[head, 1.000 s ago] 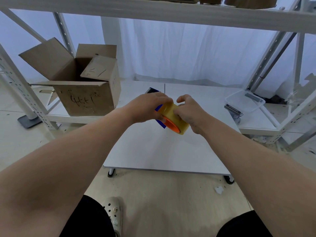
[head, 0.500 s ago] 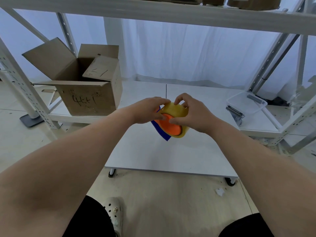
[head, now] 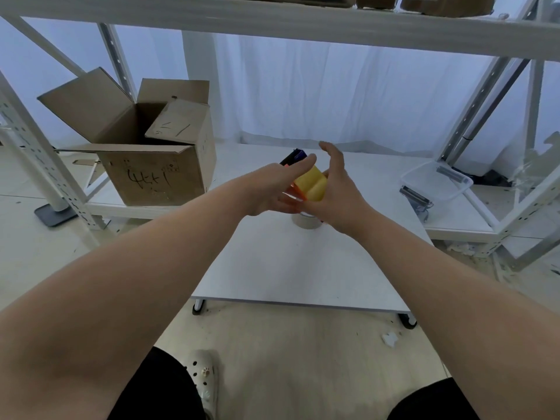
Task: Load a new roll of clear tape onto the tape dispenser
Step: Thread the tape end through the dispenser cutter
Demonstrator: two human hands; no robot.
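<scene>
A yellowish tape roll [head: 312, 184] sits between my two hands above the white table [head: 303, 268]. It rests on the orange hub [head: 295, 190] of the tape dispenser, whose dark blue and black end [head: 294, 155] sticks out beyond my fingers. My left hand [head: 271, 189] grips the dispenser from the left, thumb lying along the roll's top. My right hand [head: 336, 189] presses its palm flat against the roll's right side, fingers stretched upward and apart. Most of the dispenser is hidden by my hands.
A pale used tape core [head: 306, 222] lies on the table just under my hands. An open cardboard box [head: 151, 165] stands on the low shelf at the left. A clear plastic tray [head: 436, 181] and a metal part [head: 415, 197] sit at the right, between white rack posts.
The roll turned from showing its orange hub face to showing its edge. My right hand let go of its finger grip and now pushes with a flat palm. Both hands rose slightly.
</scene>
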